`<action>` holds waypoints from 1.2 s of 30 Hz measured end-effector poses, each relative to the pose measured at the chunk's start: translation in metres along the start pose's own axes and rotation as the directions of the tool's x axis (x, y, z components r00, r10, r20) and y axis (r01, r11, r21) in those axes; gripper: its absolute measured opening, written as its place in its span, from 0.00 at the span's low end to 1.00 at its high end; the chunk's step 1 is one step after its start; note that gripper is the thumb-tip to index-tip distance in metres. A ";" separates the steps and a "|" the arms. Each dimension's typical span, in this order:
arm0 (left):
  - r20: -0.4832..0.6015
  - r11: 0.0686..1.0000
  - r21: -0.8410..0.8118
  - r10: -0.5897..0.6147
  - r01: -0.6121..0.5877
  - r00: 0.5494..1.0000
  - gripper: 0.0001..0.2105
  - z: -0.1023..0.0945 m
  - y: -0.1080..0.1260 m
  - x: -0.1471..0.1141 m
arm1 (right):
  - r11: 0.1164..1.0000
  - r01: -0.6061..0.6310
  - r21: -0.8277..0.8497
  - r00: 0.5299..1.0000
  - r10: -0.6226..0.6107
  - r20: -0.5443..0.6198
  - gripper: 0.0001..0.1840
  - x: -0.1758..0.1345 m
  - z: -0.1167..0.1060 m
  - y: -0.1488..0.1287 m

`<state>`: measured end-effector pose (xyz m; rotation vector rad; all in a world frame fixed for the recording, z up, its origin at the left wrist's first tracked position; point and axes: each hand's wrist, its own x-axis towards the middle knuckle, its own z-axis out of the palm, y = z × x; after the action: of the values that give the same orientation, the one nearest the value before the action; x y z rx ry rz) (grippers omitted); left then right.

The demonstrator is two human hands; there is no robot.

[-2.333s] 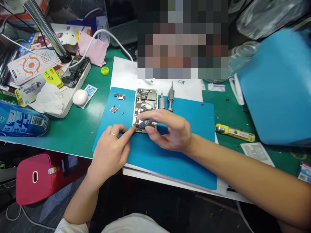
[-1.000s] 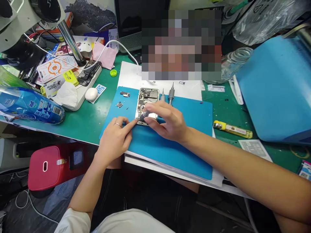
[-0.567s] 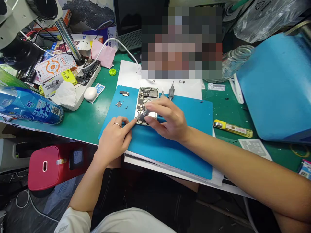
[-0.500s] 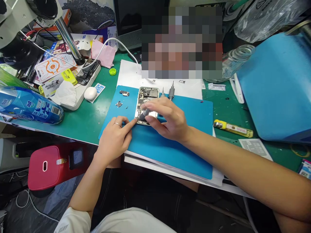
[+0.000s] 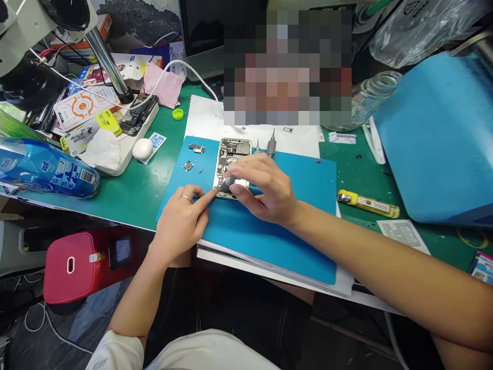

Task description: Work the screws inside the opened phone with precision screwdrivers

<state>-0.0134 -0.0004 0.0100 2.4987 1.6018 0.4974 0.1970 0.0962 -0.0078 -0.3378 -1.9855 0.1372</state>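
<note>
An opened smartphone (image 5: 222,163) with its inner boards exposed lies on the blue mat (image 5: 269,236). My right hand (image 5: 265,187) holds a grey screwdriver (image 5: 227,183) between thumb and fingers, its tip down at the phone's lower left part. The contact point of the tip is too small to make out. With its index finger stretched out, my left hand (image 5: 185,213) touches the phone's lower left corner; the other fingers are bent and hold nothing. Beside the phone on the left lie a small metal-and-black part (image 5: 197,148) and a little square component (image 5: 187,165).
Behind my right hand lies another screwdriver (image 5: 271,145). To the right are a yellow cutter knife (image 5: 368,203), a glass jar (image 5: 375,97) and a large blue panel (image 5: 439,139). A blue detergent pouch (image 5: 46,167), white earbud case (image 5: 143,148) and microscope stand (image 5: 108,61) occupy the left.
The screwdriver leans slightly differently in my right hand, and the fingers have shifted a little on it. My left hand stays at the phone's corner.
</note>
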 end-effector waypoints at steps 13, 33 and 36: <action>-0.016 1.000 -0.003 -0.012 0.012 1.000 0.21 -0.001 -0.001 0.000 | 0.998 -0.005 0.058 1.000 0.005 0.001 0.33 0.003 0.002 0.000; 0.000 0.999 -0.037 -0.024 0.024 1.000 0.21 -0.002 -0.001 0.000 | 0.989 -0.053 0.135 0.999 0.052 0.007 0.32 -0.001 0.004 -0.002; 0.000 0.999 -0.033 -0.024 0.024 1.000 0.21 -0.002 0.000 0.000 | 0.990 -0.051 0.132 0.999 0.050 0.009 0.31 -0.002 0.005 -0.003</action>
<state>-0.0143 0.0000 0.0118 2.4525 1.6084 0.5170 0.1931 0.0935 -0.0107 -0.3025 -1.9627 0.3011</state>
